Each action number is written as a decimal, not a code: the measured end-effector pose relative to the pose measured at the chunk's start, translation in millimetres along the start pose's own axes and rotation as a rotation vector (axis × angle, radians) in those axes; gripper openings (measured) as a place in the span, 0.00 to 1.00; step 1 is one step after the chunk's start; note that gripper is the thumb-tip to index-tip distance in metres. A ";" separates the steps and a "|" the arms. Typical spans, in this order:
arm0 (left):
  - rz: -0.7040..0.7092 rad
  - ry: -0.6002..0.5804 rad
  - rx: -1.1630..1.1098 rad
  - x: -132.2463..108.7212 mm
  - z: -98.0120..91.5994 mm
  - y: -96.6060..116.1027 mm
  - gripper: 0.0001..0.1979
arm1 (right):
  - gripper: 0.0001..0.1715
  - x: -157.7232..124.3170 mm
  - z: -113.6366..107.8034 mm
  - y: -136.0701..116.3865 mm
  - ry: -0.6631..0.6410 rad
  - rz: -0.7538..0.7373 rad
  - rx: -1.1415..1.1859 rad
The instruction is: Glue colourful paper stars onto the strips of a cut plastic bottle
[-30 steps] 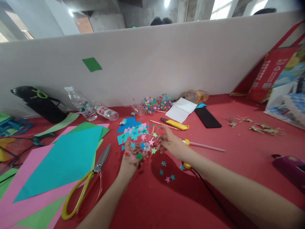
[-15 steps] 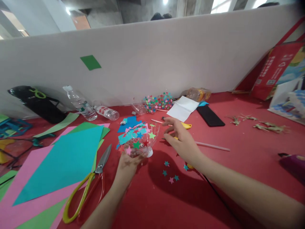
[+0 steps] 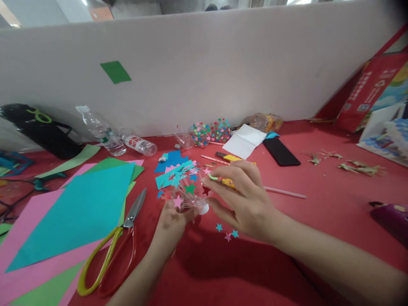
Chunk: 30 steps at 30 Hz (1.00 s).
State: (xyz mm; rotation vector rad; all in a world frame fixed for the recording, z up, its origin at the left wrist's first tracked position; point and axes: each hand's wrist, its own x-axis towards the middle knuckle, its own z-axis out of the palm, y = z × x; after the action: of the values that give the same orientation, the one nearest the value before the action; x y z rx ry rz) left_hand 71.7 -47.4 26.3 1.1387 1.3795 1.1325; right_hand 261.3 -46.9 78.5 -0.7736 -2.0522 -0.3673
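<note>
Star-covered plastic [image 3: 190,189] sat in the left hand [image 3: 172,223], fingers gripping its near side; the right hand [image 3: 250,199] arched beside it, thumb apart from curled fingers, contact unclear.

Left hand [image 3: 170,225] partly hidden by the starry bottle [image 3: 190,189], yellow tool [image 3: 228,182] mostly behind the right hand [image 3: 251,202], red bag [image 3: 371,91] cut off at right, lettering we find too blurred to read.

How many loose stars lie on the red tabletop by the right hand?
3: a blue star on the left, a pink star in the middle and another blue star on the right, beside the right hand. More may be hidden beneath it.
</note>
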 end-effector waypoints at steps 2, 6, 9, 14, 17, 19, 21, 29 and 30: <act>-0.015 -0.016 0.037 0.2 0.2 2.8 0.12 | 0.14 0.4 0.3 1.0 -0.013 -0.010 -0.010; -0.006 -0.033 0.104 2.2 0.0 7.5 0.14 | 0.15 -0.2 2.0 2.4 -0.038 -0.017 -0.026; 0.000 -0.039 0.110 4.3 0.1 5.7 0.14 | 0.12 0.1 2.2 3.2 -0.012 -0.033 -0.036; 0.023 -0.074 0.047 5.4 0.5 0.4 0.11 | 0.11 0.9 0.0 3.8 -0.009 -0.095 -0.026; -0.004 -0.085 -0.002 4.5 0.4 1.2 0.14 | 0.13 0.3 -0.7 4.5 -0.055 -0.090 0.012; -0.024 -0.061 -0.035 3.6 0.8 2.7 0.17 | 0.13 0.1 -0.6 5.5 -0.075 -0.089 0.023; -0.038 -0.035 -0.062 2.7 1.8 4.2 0.19 | 0.13 0.4 -0.3 6.7 -0.074 -0.098 0.017; -0.012 -0.025 0.028 4.5 2.3 0.5 0.16 | 0.09 2.4 0.8 6.4 -0.008 -0.119 -0.014; -0.008 -0.024 0.068 4.9 1.8 -0.8 0.14 | 0.09 2.4 1.3 5.9 0.004 -0.117 -0.017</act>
State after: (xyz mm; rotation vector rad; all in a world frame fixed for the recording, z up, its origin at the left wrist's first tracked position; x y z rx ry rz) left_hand 73.0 -42.6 24.7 1.1905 1.4120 1.0703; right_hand 263.3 -40.8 79.5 -0.6643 -2.0980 -0.4519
